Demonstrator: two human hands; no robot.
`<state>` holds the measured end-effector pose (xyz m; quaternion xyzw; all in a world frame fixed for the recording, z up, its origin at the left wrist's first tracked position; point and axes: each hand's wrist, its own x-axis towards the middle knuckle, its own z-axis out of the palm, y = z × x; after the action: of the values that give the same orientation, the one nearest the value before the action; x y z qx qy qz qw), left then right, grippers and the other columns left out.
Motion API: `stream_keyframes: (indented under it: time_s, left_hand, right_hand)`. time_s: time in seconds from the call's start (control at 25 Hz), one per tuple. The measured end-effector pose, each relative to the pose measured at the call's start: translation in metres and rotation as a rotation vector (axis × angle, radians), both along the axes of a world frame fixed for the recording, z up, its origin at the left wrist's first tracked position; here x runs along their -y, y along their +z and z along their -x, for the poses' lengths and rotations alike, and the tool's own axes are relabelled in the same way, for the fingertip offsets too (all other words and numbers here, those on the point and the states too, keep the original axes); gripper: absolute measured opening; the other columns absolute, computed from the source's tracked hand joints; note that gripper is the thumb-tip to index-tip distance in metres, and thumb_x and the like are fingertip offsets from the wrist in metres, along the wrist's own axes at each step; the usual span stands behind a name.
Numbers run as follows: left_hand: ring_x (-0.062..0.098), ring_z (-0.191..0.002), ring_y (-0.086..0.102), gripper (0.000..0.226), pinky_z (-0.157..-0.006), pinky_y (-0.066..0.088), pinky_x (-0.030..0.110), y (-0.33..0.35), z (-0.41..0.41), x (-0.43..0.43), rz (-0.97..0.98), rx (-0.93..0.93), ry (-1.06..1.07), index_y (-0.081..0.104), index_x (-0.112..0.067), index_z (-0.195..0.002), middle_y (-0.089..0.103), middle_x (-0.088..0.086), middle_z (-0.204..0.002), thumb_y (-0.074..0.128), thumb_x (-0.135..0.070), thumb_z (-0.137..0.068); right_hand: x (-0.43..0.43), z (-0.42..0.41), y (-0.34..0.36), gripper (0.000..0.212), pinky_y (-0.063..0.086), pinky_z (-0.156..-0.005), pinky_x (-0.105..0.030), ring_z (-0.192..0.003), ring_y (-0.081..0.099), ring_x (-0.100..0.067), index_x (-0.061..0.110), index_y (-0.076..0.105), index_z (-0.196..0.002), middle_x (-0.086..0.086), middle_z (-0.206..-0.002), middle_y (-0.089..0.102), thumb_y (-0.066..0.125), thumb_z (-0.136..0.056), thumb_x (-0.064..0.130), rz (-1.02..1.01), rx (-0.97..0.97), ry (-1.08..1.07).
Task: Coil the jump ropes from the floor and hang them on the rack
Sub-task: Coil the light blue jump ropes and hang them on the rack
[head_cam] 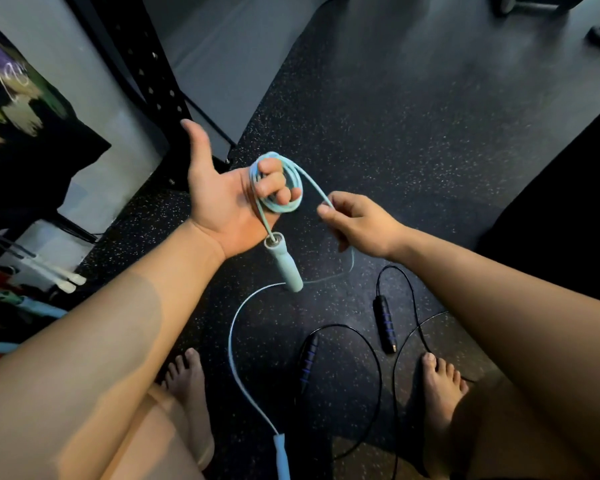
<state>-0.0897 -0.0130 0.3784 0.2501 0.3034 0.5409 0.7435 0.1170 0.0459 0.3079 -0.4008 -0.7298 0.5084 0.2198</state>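
Roughly midway through its coiling, the light blue jump rope (278,188) sits as several loops wound around the curled fingers (274,183) of the left hand (222,199), whose palm faces up with the thumb spread wide. One pale blue handle (283,263) dangles from the coil just below that palm. The right hand (357,223) pinches the free run of the cord between thumb and fingertips, close beside the coil, ready, by the look of it, to lay on another turn. From there the cord drops in a long arc to the floor (413,140), ending at the second blue handle (281,455) lying between the person's bare feet, so a good length is left to wind. A black jump rope (378,362) with blue-ringed handles (385,323) lies wholly uncoiled on the floor near the right foot (440,393). A black perforated upright (146,64), possibly part of the rack, stands beyond the left hand; nothing can be seen hanging on it. So, judging from this, one rope is partly coiled, the other untouched, and both hangings remain.
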Motion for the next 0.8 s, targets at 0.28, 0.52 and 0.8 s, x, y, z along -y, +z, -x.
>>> stream_keyframes:
  time_s: [0.28, 0.52, 0.8]
  left_hand:
    - [0.031, -0.085, 0.067, 0.094, -0.097, 0.055, 0.053, -0.001, 0.004, -0.005, -0.022, 0.042, 0.352, 0.053, -0.004, -0.101, 0.056, 0.009, -0.083, 0.028, -0.092, -0.08]
    - [0.027, -0.098, 0.076, 0.105, -0.117, 0.032, 0.055, -0.025, 0.008, -0.014, 0.095, -0.71, 0.293, 0.034, -0.009, -0.151, 0.075, 0.017, -0.104, 0.009, -0.087, -0.086]
    - [0.038, -0.09, 0.072, 0.118, -0.11, 0.037, 0.046, -0.028, -0.009, -0.001, 0.139, -0.991, -0.398, 0.076, -0.008, -0.082, 0.072, 0.021, -0.076, -0.003, -0.095, -0.073]
  right_hand:
    - [0.015, 0.019, 0.002, 0.026, 0.051, -0.06, -0.029, -0.057, 0.06, -0.017, 0.006, 0.064, -0.111, -0.007, -0.069, 0.064, 0.044, -0.106, 0.023, 0.149, 0.288, 0.26]
    - [0.024, 0.029, 0.031, 0.036, 0.044, -0.052, -0.03, -0.049, 0.049, -0.013, 0.006, 0.068, -0.096, -0.005, -0.058, 0.057, 0.051, -0.102, 0.038, -0.14, 0.299, 0.348]
    - [0.011, 0.013, 0.044, 0.034, 0.036, -0.052, -0.024, -0.052, 0.045, -0.006, 0.02, 0.074, -0.079, 0.005, -0.059, 0.058, 0.065, -0.09, 0.05, -0.391, 0.199, 0.236]
